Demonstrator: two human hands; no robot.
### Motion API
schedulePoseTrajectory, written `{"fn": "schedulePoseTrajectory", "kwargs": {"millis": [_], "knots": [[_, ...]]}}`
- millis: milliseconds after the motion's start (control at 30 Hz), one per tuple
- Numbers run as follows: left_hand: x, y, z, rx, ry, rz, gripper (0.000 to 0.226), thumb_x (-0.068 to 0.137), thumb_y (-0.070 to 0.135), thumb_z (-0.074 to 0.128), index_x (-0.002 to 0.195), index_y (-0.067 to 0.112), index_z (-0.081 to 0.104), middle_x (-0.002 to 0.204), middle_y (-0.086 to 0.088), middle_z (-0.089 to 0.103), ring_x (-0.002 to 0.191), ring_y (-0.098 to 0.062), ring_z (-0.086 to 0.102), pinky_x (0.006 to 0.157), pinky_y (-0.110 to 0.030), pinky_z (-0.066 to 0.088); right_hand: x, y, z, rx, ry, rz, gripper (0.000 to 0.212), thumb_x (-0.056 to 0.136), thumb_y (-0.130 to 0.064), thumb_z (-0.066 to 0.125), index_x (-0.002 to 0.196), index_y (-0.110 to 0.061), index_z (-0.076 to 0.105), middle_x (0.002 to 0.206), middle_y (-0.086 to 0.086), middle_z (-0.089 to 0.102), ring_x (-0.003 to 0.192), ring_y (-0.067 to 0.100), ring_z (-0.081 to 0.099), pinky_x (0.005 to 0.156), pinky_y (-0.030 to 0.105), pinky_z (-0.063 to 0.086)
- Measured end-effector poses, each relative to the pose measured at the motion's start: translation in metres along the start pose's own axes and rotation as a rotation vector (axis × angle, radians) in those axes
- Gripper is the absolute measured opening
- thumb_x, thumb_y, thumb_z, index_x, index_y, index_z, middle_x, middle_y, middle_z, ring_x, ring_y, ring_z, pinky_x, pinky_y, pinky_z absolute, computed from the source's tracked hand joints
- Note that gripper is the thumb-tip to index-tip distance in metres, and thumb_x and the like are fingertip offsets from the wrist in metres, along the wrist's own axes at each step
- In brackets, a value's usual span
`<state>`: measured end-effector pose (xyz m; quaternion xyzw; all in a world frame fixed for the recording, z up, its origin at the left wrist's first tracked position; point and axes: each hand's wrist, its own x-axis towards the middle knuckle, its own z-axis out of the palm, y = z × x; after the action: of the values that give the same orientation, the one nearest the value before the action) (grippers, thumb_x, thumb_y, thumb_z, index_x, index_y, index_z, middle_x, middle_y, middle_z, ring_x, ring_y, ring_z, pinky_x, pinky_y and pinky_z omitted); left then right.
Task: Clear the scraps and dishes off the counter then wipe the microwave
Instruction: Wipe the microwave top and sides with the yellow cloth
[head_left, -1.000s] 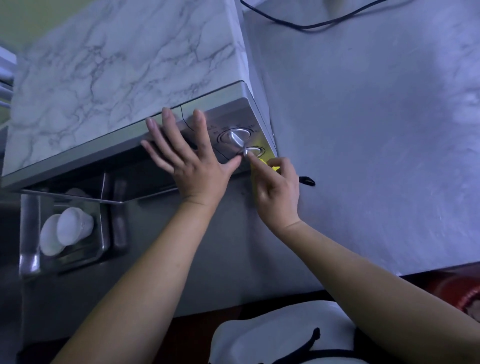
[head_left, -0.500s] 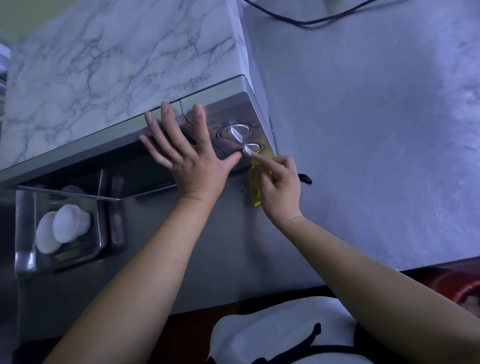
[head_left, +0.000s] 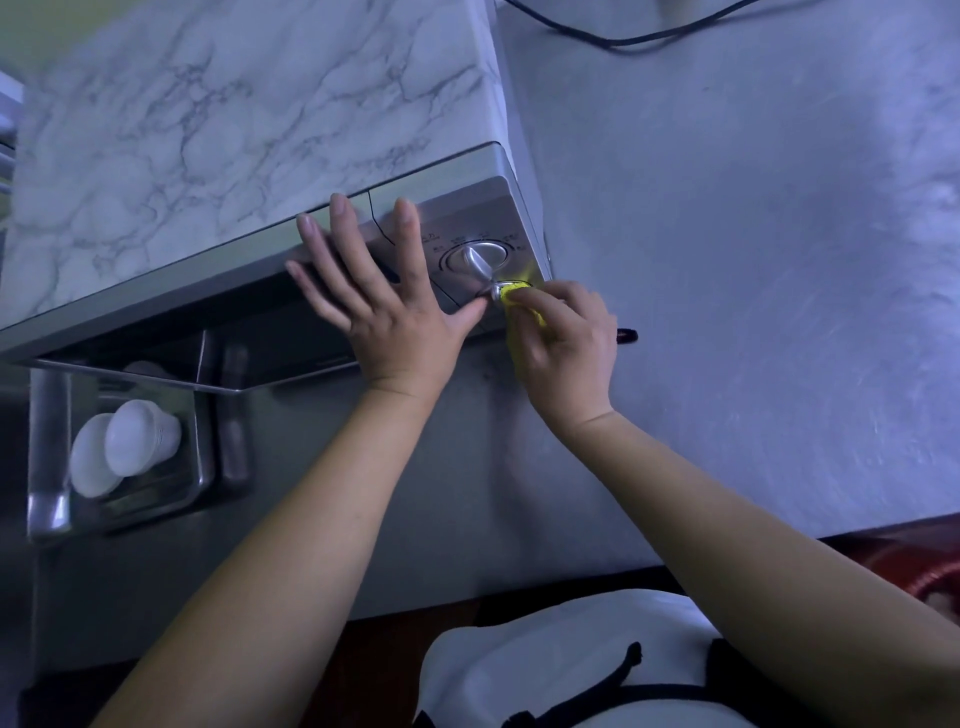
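Yellow cloth (head_left: 525, 313) pinched in my curled right hand (head_left: 566, 348), left hand (head_left: 387, 317) flat, could twist the silver microwave's (head_left: 485, 210) round lower dial (head_left: 497, 292) while rubbing.

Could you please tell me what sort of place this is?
Most likely a home kitchen: a microwave with dials stands on a counter, beside a steel sink holding white cups.
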<state>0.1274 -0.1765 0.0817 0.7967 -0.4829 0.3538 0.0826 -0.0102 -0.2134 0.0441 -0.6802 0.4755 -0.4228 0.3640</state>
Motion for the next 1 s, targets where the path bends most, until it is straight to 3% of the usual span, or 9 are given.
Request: {"fn": "schedulePoseTrajectory", "kwargs": {"millis": [233, 433, 567, 667, 833, 1000], "knots": [[0.001, -0.001, 0.000, 0.016, -0.001, 0.006, 0.126, 0.059, 0.085, 0.068, 0.149, 0.019, 0.010, 0.139, -0.038, 0.044, 0.130, -0.059, 0.038, 0.111, -0.069, 0.017, 0.002, 0.011, -0.001, -0.154, -0.022, -0.080, 0.010, 0.088, -0.014, 0.071, 0.089, -0.018, 0.080, 0.089, 0.003, 0.072, 0.073, 0.030, 0.063, 0.073, 0.042, 0.039], [0.001, 0.000, -0.002, 0.024, -0.011, 0.010, 0.128, 0.057, 0.083, 0.069, 0.150, 0.019, 0.009, 0.142, -0.038, 0.042, 0.132, -0.058, 0.036, 0.112, -0.068, 0.015, 0.007, 0.022, -0.015, -0.217, -0.266, 0.082, 0.018, 0.093, -0.015, 0.066, 0.101, -0.022, 0.079, 0.101, 0.001, 0.070, 0.094, 0.028, 0.063, 0.087, 0.039, 0.031], [-0.001, -0.001, 0.001, 0.043, 0.006, 0.009, 0.125, 0.061, 0.083, 0.067, 0.152, 0.019, 0.009, 0.143, -0.037, 0.042, 0.135, -0.055, 0.032, 0.115, -0.066, 0.011, 0.001, 0.010, -0.032, -0.009, -0.033, -0.028, 0.012, 0.089, -0.015, 0.069, 0.093, -0.015, 0.080, 0.090, 0.006, 0.069, 0.083, 0.026, 0.062, 0.078, 0.048, 0.045], [-0.002, 0.001, 0.004, 0.023, 0.054, -0.001, 0.116, 0.069, 0.084, 0.064, 0.151, 0.020, 0.013, 0.142, -0.036, 0.044, 0.135, -0.054, 0.030, 0.116, -0.065, 0.011, 0.012, -0.005, -0.026, 0.050, 0.094, -0.156, 0.010, 0.089, -0.018, 0.071, 0.090, -0.015, 0.080, 0.087, 0.004, 0.067, 0.079, 0.029, 0.058, 0.070, 0.048, 0.046], [-0.004, 0.000, 0.006, 0.011, 0.067, -0.002, 0.113, 0.072, 0.078, 0.066, 0.152, 0.021, 0.013, 0.143, -0.035, 0.042, 0.136, -0.053, 0.029, 0.115, -0.066, 0.013, 0.016, 0.004, -0.001, -0.117, 0.075, -0.283, 0.014, 0.079, -0.007, 0.082, 0.083, -0.020, 0.081, 0.085, 0.004, 0.069, 0.074, 0.036, 0.058, 0.065, 0.044, 0.044], [-0.003, -0.002, 0.001, -0.018, 0.007, -0.002, 0.118, 0.068, 0.079, 0.066, 0.152, 0.020, 0.008, 0.145, -0.035, 0.040, 0.136, -0.056, 0.032, 0.112, -0.069, 0.017, 0.009, 0.021, 0.005, -0.193, 0.024, -0.189, 0.016, 0.079, -0.010, 0.080, 0.083, -0.025, 0.080, 0.083, -0.001, 0.066, 0.080, 0.033, 0.054, 0.070, 0.037, 0.035]]}}
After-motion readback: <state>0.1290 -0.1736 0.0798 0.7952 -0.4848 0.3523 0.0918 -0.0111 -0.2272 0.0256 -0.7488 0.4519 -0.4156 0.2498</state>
